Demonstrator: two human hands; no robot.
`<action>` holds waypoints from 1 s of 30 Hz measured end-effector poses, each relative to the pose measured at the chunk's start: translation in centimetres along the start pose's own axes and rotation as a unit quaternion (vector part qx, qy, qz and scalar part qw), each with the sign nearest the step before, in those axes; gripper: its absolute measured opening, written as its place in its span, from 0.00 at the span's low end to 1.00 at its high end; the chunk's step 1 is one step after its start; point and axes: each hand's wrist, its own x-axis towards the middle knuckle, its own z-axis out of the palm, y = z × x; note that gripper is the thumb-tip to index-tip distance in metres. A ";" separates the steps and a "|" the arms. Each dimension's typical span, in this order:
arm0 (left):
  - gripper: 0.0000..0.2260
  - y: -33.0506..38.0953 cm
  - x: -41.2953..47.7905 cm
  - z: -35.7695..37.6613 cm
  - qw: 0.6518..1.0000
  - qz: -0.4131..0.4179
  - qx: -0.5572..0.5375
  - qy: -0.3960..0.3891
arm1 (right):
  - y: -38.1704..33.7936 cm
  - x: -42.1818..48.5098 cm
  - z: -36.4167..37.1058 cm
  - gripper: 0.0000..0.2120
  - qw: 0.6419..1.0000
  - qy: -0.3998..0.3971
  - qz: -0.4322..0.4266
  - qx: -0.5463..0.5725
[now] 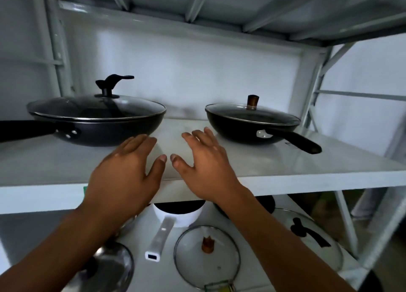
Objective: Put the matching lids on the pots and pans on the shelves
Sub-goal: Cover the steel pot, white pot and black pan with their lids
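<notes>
Both forearms reach up from the near edge, and my left hand and right hand hover palm-down over the front of the upper shelf, fingers spread and loose, grasping nothing.

Far left on that shelf sits the big black wok with its glass lid already seated. Far right, the smaller black pan wears a glass lid with a brown knob. So this level looks finished to me.

What remains is on the lower shelf. A white saucepan stands uncovered just under the upper shelf's lip, its handle pointing near. Loose lids lie around it: a steel lid near left, a clear lid with a bronze knob in the middle, and a larger glass lid with a black handle to the right. Something dark sits behind my right wrist, possibly another pan, but it is mostly hidden.

My next step is to drop my hands and judge rim widths first, then lift a lid by its knob and lower it level so it settles inside the rim.
</notes>
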 end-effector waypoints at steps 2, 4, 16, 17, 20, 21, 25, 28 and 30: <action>0.24 -0.4 -1.6 -0.6 1.000 0.007 -0.002 0.015 | -1.1 -1.3 0.5 0.29 1.000 0.012 -0.019 0.012; 0.24 -0.8 -3.4 -1.1 1.000 0.011 0.003 0.029 | -2.2 -3.0 1.1 0.29 0.999 0.026 -0.036 0.027; 0.15 -10.3 -14.8 0.7 0.999 -0.010 0.000 0.031 | -6.4 -12.1 13.0 0.19 0.982 0.099 -0.120 0.106; 0.13 -11.4 -15.2 1.2 0.999 -0.016 0.007 0.032 | -6.4 -12.3 14.1 0.17 0.982 0.092 -0.122 0.108; 0.12 -14.6 -15.9 3.2 0.999 -0.040 0.025 0.018 | -5.5 -12.2 17.3 0.17 0.991 0.023 -0.104 0.084; 0.11 -15.6 -16.0 4.0 0.998 -0.048 0.030 0.006 | -5.1 -11.9 18.3 0.17 0.993 -0.006 -0.090 0.071; 0.12 -18.8 -15.6 7.4 0.995 -0.085 0.048 -0.037 | -3.9 -10.4 21.8 0.19 0.993 -0.088 -0.033 0.065; 0.13 -20.3 -15.0 9.9 0.991 -0.109 0.054 -0.059 | -4.8 -9.9 25.1 0.19 0.988 -0.136 -0.028 0.068; 0.13 -21.3 -14.6 11.3 0.989 -0.114 0.059 -0.072 | -5.6 -9.8 27.7 0.18 0.983 -0.167 -0.037 0.065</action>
